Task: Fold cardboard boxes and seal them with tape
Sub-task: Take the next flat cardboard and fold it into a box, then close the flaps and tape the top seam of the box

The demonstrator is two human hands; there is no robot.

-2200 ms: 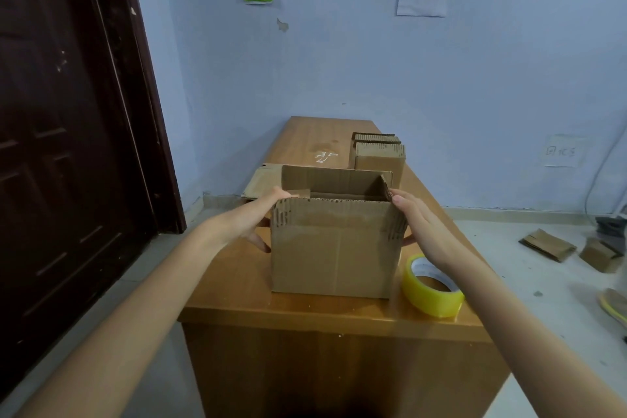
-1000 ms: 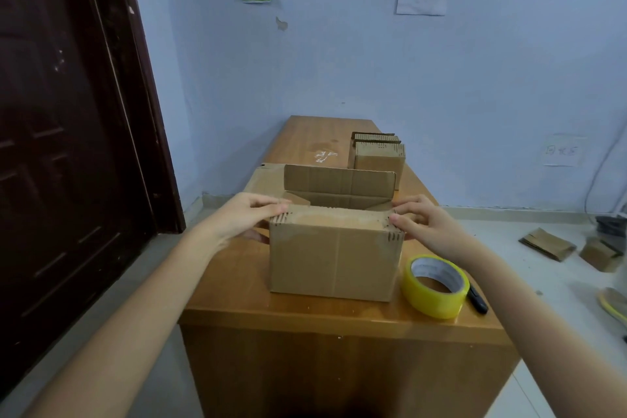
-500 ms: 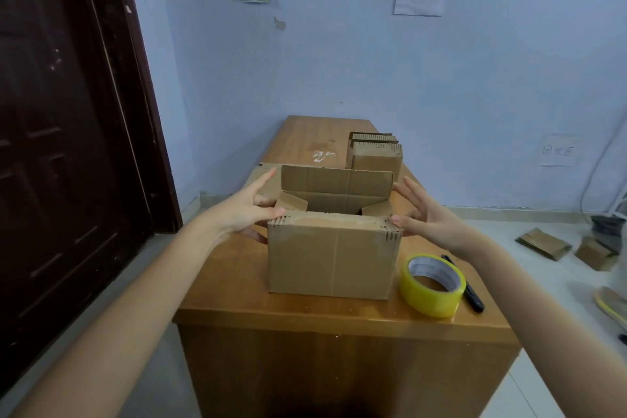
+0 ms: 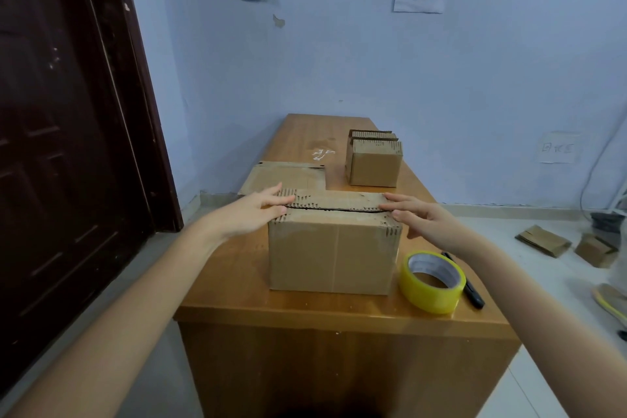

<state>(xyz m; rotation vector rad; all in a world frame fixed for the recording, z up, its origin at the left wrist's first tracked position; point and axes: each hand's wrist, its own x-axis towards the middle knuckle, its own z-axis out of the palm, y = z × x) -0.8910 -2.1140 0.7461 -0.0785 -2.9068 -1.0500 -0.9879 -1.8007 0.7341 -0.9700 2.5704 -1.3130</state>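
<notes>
A: Nearest the front edge of the desk [image 4: 305, 310], to the right of the action, sits the yellow tape roll [image 4: 431, 282], lying flat with a black pen-like tool [image 4: 466, 283] just beside it. Parked within easy reach of the right arm, I'd say, ready for sealing.

B: And the cardboard box [image 4: 334, 254] stands upright just left of that roll, near the desk's front. Look at the top: both long flaps are folded down, with a thin dark seam between them.

A: That's what the hands are for. The left hand [image 4: 252, 214] lies at the box's left top corner, fingers straight and flat, pressing the far flap down. It grips nothing.

B: Same story opposite. The right hand [image 4: 415, 215] has its fingers extended over the right top corner, resting on the flaps, holding nothing. One hand at each end keeps the springy cardboard from lifting, in my judgement.

A: So folding looks done, taping not yet begun. One hand will need to leave for the roll while the other pins the seam.

B: Further back, a flattened cardboard sheet [image 4: 285, 176] lies behind the box, probably next in line. Beyond it, to the right, smaller boxes [image 4: 373, 159] stand together.
</notes>
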